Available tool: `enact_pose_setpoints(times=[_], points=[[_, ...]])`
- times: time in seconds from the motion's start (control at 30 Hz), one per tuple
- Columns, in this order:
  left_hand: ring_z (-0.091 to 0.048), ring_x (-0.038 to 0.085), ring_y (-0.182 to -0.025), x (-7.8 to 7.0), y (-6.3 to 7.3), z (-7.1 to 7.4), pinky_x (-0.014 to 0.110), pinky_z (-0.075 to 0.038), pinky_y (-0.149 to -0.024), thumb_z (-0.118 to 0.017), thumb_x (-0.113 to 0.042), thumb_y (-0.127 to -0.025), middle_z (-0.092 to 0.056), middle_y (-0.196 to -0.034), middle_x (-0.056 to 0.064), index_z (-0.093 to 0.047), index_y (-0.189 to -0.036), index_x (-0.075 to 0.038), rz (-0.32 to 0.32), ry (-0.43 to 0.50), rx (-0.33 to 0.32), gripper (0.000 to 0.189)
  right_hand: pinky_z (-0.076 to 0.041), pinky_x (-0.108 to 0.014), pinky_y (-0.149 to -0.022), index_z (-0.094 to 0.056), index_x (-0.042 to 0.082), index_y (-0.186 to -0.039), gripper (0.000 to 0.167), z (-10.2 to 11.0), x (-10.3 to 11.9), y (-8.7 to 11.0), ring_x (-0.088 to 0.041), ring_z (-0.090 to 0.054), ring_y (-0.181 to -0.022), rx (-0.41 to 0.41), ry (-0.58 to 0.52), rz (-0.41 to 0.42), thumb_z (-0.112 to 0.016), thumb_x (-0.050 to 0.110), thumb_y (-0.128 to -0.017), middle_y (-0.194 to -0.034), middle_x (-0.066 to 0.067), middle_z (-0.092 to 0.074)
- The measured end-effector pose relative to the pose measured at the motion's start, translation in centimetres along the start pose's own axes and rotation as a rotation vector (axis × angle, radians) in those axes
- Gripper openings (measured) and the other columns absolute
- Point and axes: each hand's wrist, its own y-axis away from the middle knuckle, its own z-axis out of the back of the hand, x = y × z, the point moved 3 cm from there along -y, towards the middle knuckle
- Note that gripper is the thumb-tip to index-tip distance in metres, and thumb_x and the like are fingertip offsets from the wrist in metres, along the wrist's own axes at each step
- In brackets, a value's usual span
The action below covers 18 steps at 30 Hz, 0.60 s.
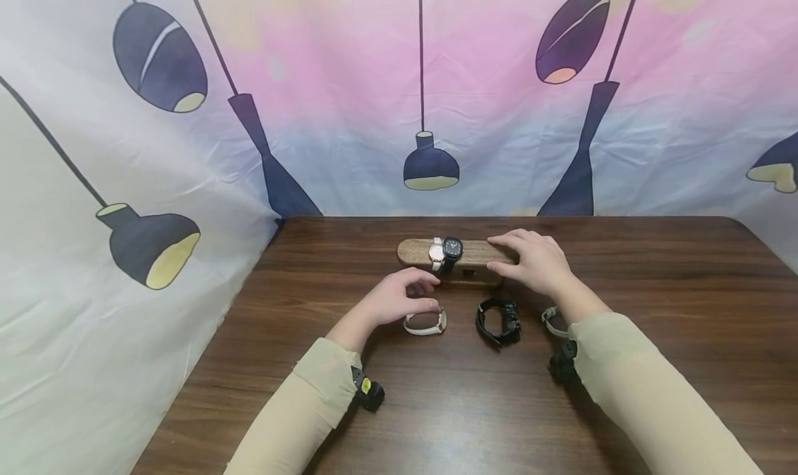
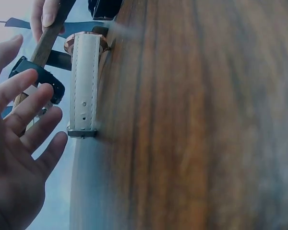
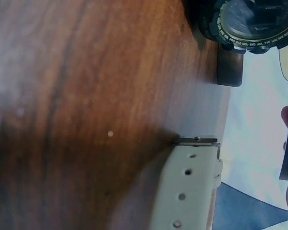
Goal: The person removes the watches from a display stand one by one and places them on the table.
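A wooden watch stand (image 1: 483, 252) stands toward the back of the table, a white-strapped watch (image 1: 436, 255) and a black square-faced watch (image 1: 453, 247) side by side around its bar. My right hand (image 1: 536, 262) grips the bar's right end, thumb in front and fingers behind. In front of the bar's left part, my left hand (image 1: 395, 298) hovers with loosely spread fingers and nothing in them. Just below that hand, another white-strapped watch (image 2: 85, 81) rests on its side on the table, its strap closed in a loop.
Right of the loose white watch lies a chunky black watch (image 1: 511, 321). Farther right, a pale grey-green strapped watch (image 3: 187, 187) sits under my right wrist. A printed cloth (image 1: 368, 142) hangs behind the table's back edge.
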Motion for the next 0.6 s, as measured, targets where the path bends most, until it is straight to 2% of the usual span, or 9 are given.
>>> enact_pose_setpoints(times=[0.23,0.6], points=[[-0.058,0.019,-0.093,0.00,0.06,0.23,0.035,-0.046,-0.083,-0.072,-0.025,-0.082,-0.064,-0.101,0.005,-0.064,-0.115,-0.007,-0.001,0.023,-0.028,0.038,-0.031,-0.052,-0.095,-0.057,0.021,-0.130,0.055,-0.12,-0.14,0.02,-0.031,-0.048,-0.116,-0.006,-0.001,0.002,-0.063,0.051,-0.084,-0.128,-0.008,-0.053],[-0.057,0.015,-0.091,0.02,0.08,0.80,0.033,-0.045,-0.082,-0.073,-0.023,-0.081,-0.062,-0.098,-0.001,-0.064,-0.117,-0.012,0.015,0.012,-0.094,0.038,-0.031,-0.052,-0.095,-0.057,0.020,-0.130,0.056,-0.12,-0.15,0.05,-0.031,-0.047,-0.117,-0.007,-0.003,0.008,-0.063,0.051,-0.084,-0.128,-0.008,-0.053]])
